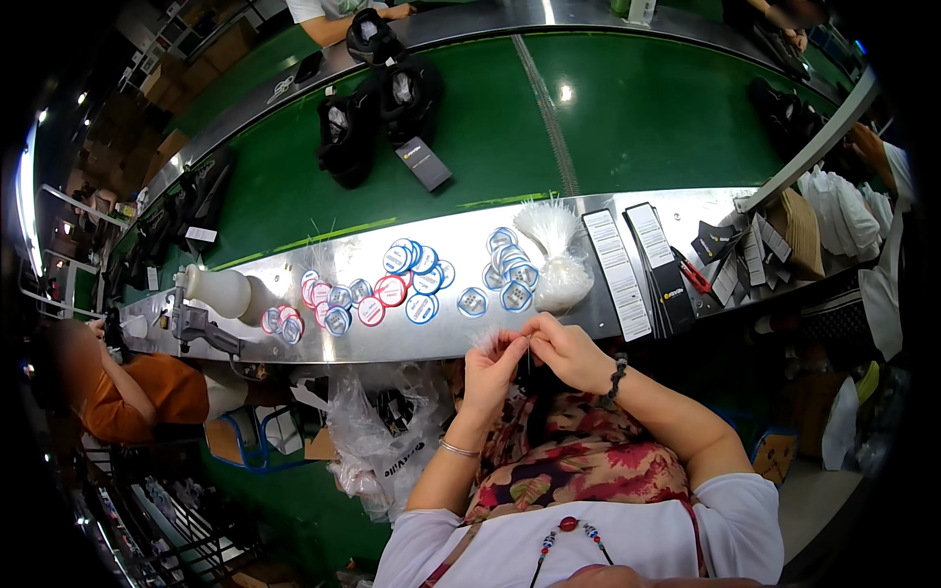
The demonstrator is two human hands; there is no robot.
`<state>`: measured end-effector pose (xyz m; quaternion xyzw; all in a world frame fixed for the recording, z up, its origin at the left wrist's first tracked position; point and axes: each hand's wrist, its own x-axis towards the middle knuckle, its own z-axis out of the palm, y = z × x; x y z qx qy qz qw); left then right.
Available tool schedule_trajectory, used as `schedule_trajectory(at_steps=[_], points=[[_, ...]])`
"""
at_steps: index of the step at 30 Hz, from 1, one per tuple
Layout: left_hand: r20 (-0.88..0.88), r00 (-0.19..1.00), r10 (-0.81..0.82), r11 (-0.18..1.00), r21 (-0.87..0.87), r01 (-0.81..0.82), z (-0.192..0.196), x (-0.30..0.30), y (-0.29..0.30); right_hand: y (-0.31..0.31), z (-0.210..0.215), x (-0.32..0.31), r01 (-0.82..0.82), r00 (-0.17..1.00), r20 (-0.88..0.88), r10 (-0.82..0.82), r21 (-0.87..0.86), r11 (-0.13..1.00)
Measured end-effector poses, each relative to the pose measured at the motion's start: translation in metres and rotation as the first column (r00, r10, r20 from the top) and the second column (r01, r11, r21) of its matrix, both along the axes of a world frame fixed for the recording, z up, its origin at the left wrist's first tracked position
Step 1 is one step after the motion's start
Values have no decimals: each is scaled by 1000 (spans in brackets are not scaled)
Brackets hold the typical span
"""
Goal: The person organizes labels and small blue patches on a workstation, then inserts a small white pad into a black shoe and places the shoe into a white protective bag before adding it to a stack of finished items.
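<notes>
At the near edge of the metal bench, my two hands meet with their fingertips almost touching. My left hand [487, 374] is closed in a pinch, and thin clear plastic strands [484, 340] stick out beside its fingers. My right hand [575, 355] pinches too, against the left fingertips; what lies between its fingers is too small to make out. Just beyond them sits a bundle of clear plastic strands [563, 284]. Round blue-rimmed tags [472, 302] lie left of the bundle, and red-rimmed tags [371, 312] are scattered among more blue ones. Long printed black-and-white tags [616, 274] lie to the right.
A green conveyor belt [470, 118] runs beyond the bench, carrying black shoes [345, 137] and a dark box-shaped tag [423, 164]. A tagging gun [201, 323] and white container [221, 292] stand left. Red-handled pliers [694, 276] lie right. Other people work around the line.
</notes>
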<state>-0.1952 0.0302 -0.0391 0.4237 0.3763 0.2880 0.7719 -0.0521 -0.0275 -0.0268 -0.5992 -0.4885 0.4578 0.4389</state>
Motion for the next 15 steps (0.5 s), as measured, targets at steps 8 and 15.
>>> schedule_trajectory(at_steps=[8, 15], points=[[-197, 980, -41, 950, 295, 99, 8, -14, 19, 22, 1, 2, -110, 993, 25, 112, -84, 990], [-476, 792, 383, 864, 487, -125, -9, -62, 85, 31, -6, -8, -79, 963, -268, 21, -208, 975]])
